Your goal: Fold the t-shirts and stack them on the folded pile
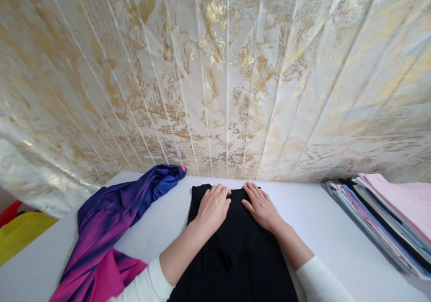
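A black sleeveless garment (242, 248), perhaps a dress or a long top, is spread out in front of me with its neckline at the far end. A small tie or fold shows on its front; its lower end runs out of view. My left hand (213, 204) rests on its left shoulder, fingers a little bent and lying on the cloth. Over the right shoulder lies my right hand (262, 207), flat, with its fingers stretched toward the far edge.
Left on the white table (316, 234) lies a crumpled purple, blue and pink garment (111, 221). A stack of folded clothes (387, 221) stands at the right. Yellow cloth (25, 232) shows at far left. Behind hangs a gold-patterned curtain (222, 77).
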{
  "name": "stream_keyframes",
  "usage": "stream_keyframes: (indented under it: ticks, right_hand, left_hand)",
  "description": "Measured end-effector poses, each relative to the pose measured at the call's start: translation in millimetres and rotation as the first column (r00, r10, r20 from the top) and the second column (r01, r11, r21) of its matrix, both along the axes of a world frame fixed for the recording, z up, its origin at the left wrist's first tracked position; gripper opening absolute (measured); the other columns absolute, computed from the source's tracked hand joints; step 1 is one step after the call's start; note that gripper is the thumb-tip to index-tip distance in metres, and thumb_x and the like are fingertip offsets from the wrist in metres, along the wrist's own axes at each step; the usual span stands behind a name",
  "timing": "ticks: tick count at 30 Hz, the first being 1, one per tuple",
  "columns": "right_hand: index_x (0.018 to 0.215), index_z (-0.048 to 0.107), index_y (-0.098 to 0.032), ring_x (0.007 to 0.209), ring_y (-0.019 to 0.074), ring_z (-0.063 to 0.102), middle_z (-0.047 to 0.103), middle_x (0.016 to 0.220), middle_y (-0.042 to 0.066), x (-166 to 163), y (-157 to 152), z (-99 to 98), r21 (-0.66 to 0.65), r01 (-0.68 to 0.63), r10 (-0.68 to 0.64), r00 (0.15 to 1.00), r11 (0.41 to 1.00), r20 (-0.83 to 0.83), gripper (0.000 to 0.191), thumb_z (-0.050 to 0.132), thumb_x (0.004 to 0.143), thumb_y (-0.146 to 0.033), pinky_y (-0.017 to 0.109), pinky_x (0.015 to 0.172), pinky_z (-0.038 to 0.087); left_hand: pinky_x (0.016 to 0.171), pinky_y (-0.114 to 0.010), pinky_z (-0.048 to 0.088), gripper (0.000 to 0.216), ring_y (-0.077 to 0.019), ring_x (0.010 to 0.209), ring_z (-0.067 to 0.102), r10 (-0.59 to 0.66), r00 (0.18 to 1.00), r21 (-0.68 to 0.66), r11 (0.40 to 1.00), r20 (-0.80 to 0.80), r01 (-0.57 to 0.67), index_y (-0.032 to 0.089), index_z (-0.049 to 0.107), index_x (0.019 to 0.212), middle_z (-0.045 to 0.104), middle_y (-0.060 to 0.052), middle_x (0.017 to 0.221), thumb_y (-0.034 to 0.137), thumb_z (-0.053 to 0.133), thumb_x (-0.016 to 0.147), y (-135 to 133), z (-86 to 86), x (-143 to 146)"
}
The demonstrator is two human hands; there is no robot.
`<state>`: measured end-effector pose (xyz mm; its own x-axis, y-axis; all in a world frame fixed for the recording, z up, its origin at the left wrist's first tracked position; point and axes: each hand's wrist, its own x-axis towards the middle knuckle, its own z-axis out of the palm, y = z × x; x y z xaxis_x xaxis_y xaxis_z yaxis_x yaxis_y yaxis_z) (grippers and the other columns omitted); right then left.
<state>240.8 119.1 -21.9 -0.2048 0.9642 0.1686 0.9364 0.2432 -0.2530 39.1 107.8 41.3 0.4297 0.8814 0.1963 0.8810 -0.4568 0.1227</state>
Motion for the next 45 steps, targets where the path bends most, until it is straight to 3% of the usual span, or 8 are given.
stream_keyframes:
  ticks: [7,11,15,21,30,36,40,45]
  right_hand:
    - [0.145,0.036,-0.006,0.145,0.0290,0.020,0.026,0.155,0.017,-9.1,-4.7,4.3,0.047,0.074,-0.074,0.997,0.996,-0.014,0.065,0.044,0.093,-0.043,0.048,0.116,0.021]
    - [0.142,0.039,-0.013,0.141,0.0264,0.031,0.037,0.151,0.015,-23.0,-30.1,11.8,0.114,-0.013,0.031,0.987,0.993,-0.158,0.053,0.042,0.091,-0.028,0.046,0.113,0.030]
    - [0.127,0.046,-0.022,0.116,0.0206,0.053,0.057,0.122,0.009,-42.8,-78.4,14.2,0.179,-0.138,0.208,0.857,0.974,-0.472,0.053,0.037,0.079,-0.004,0.040,0.100,0.045]
    - [0.114,0.047,-0.025,0.094,0.0168,0.052,0.053,0.102,0.002,-53.0,-119.2,10.3,0.085,-0.149,0.169,0.744,0.985,-0.647,0.066,0.031,0.058,0.008,0.033,0.084,0.048]
    - [0.120,0.043,-0.025,0.088,0.0155,0.050,0.049,0.102,0.001,-49.7,-117.0,1.0,0.089,-0.133,0.158,0.725,0.987,-0.671,0.078,0.030,0.051,0.009,0.030,0.080,0.045]
    - [0.117,0.050,-0.023,0.084,0.0159,0.050,0.055,0.093,0.000,-50.8,-118.3,4.2,0.003,-0.164,0.129,0.763,0.986,-0.633,0.076,0.030,0.052,0.010,0.031,0.079,0.042]
    - [0.097,0.064,-0.023,0.083,0.0171,0.051,0.058,0.083,-0.001,-51.8,-118.9,19.5,-0.075,-0.232,0.163,0.845,0.970,-0.509,0.063,0.033,0.051,0.008,0.033,0.078,0.038]
    - [0.106,0.070,-0.033,0.087,0.0183,0.052,0.058,0.089,0.000,-55.4,-122.7,38.0,-0.108,-0.313,0.255,0.894,0.944,-0.368,0.069,0.039,0.057,0.004,0.035,0.079,0.035]
  left_hand:
    - [0.086,-0.042,0.044,0.015,-0.0302,0.103,0.056,0.159,0.982,-0.046,0.985,-0.099,-0.164,0.014,0.060,0.101,0.060,-0.012,0.106,0.022,0.060,0.089,-18.1,-3.4,-10.2]
    - [0.084,-0.038,0.046,0.007,-0.0277,0.099,0.058,0.201,0.971,-0.068,0.975,-0.127,-0.210,0.016,0.061,0.095,0.062,-0.010,0.102,0.019,0.056,0.090,-13.5,-3.9,-24.6]
    - [0.084,-0.035,0.046,0.010,-0.0246,0.098,0.059,0.185,0.974,-0.110,0.974,-0.129,-0.199,0.016,0.061,0.092,0.063,-0.009,0.102,0.017,0.051,0.093,-11.8,-5.4,-26.3]
    - [0.082,-0.035,0.045,0.011,-0.0254,0.098,0.060,0.170,0.979,-0.157,0.970,-0.116,-0.187,0.017,0.060,0.095,0.063,-0.009,0.102,0.027,0.058,0.091,-18.2,0.7,-27.9]
    - [0.065,-0.027,0.040,0.005,-0.0184,0.081,0.065,0.221,0.975,-0.241,0.945,-0.029,-0.221,0.023,0.055,0.090,0.068,0.001,0.086,0.027,0.053,0.093,-5.0,1.8,-44.2]
    - [0.064,-0.026,0.039,0.008,-0.0188,0.081,0.065,0.227,0.974,-0.267,0.939,0.001,-0.218,0.024,0.056,0.086,0.068,0.002,0.084,0.018,0.060,0.083,-4.2,-4.9,-44.7]
    - [0.071,-0.027,0.043,0.018,-0.0187,0.085,0.063,0.220,0.975,-0.241,0.948,0.032,-0.206,0.023,0.057,0.091,0.067,0.000,0.089,0.009,0.057,0.080,-6.3,-3.3,-43.3]
    - [0.093,-0.030,0.043,0.037,-0.0179,0.106,0.057,0.129,0.985,-0.151,0.982,0.115,-0.111,0.021,0.056,0.103,0.062,-0.005,0.108,-0.004,0.044,0.077,-14.5,4.4,-33.2]
